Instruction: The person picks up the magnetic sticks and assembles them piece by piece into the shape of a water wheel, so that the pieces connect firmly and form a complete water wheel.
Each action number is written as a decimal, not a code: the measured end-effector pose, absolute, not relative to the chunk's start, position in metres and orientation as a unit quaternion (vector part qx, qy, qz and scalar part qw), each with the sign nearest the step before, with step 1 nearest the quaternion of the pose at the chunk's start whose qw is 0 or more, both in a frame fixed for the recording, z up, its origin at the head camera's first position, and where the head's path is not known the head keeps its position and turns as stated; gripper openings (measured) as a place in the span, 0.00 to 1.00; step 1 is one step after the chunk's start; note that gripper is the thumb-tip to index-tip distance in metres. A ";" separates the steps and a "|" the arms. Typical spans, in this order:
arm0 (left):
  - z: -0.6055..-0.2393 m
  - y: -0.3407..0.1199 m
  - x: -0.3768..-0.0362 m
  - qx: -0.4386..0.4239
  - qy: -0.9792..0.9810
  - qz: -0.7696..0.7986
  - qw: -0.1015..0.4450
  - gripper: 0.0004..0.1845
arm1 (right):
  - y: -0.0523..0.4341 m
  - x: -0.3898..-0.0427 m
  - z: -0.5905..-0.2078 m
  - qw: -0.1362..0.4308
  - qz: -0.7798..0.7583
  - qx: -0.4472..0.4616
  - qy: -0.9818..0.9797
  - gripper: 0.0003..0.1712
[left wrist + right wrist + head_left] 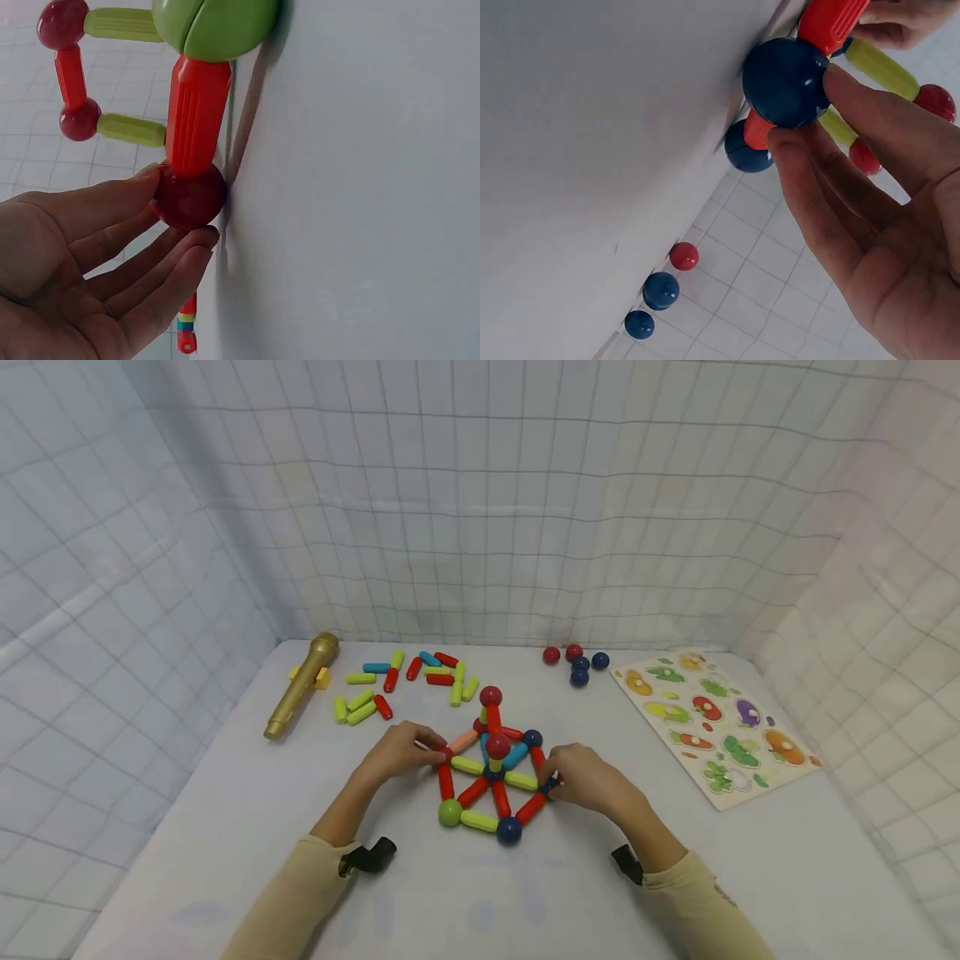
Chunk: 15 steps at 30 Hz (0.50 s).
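Observation:
A flat frame of coloured magnetic rods and balls (491, 768) lies mid-table, with a short raised part topped by a red ball (491, 696). My left hand (438, 753) pinches the dark red ball (189, 196) at the frame's left corner, one finger above it and others beneath. A red rod (195, 112) runs from that ball to a green ball (214, 26). My right hand (551, 781) pinches the blue ball (784, 82) at the frame's right corner between thumb and fingers (799, 150); a red rod (831, 22) joins it.
A gold toy microphone (302, 685) lies at the back left beside several loose rods (405, 685). Loose red and blue balls (577, 664) sit at the back. A vegetable puzzle board (712, 727) lies to the right. White quilted walls enclose the table (225, 810).

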<state>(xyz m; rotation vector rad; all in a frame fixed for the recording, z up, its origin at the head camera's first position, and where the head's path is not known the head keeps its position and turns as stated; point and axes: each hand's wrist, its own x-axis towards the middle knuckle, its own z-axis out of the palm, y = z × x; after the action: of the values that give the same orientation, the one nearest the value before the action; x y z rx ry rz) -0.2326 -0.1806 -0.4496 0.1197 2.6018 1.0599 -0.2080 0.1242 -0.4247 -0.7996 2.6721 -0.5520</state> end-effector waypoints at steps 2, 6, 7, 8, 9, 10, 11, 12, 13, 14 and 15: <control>-0.451 -0.176 -0.240 0.051 0.912 0.375 0.156 0.15 | 0.122 -0.202 -0.425 0.153 -0.183 -0.280 0.930 0.08; -0.450 -0.174 -0.257 0.095 0.918 0.357 0.142 0.16 | 0.118 -0.193 -0.426 0.155 -0.166 -0.301 0.926 0.08; -0.449 -0.177 -0.261 0.102 0.925 0.341 0.135 0.15 | 0.117 -0.191 -0.425 0.153 -0.164 -0.307 0.925 0.08; -0.447 -0.182 -0.265 0.112 0.935 0.313 0.121 0.14 | 0.116 -0.190 -0.425 0.149 -0.163 -0.312 0.924 0.08; -0.445 -0.188 -0.269 0.115 0.948 0.279 0.102 0.14 | 0.114 -0.190 -0.425 0.145 -0.162 -0.319 0.923 0.07; -0.444 -0.195 -0.273 0.118 0.961 0.236 0.079 0.13 | 0.113 -0.189 -0.425 0.141 -0.160 -0.323 0.922 0.07; -0.442 -0.203 -0.276 0.118 0.973 0.190 0.055 0.13 | 0.111 -0.189 -0.425 0.140 -0.160 -0.324 0.922 0.07; -0.441 -0.211 -0.279 0.116 0.982 0.145 0.034 0.13 | 0.110 -0.189 -0.426 0.138 -0.160 -0.326 0.922 0.07; -0.441 -0.219 -0.282 0.114 0.988 0.104 0.017 0.13 | 0.109 -0.190 -0.426 0.139 -0.162 -0.326 0.921 0.07; -0.442 -0.227 -0.284 0.118 0.991 0.068 0.005 0.13 | 0.108 -0.190 -0.427 0.141 -0.162 -0.328 0.920 0.07; -0.443 -0.233 -0.286 0.121 0.992 0.044 0.003 0.12 | 0.107 -0.190 -0.427 0.143 -0.162 -0.330 0.919 0.07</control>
<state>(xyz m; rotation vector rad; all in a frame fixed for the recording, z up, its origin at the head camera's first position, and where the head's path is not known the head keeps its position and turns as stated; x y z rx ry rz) -0.2861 -0.2331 -0.4430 0.3805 3.1100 0.1371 -0.1902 0.1073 -0.4270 -0.9516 2.6509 -0.4664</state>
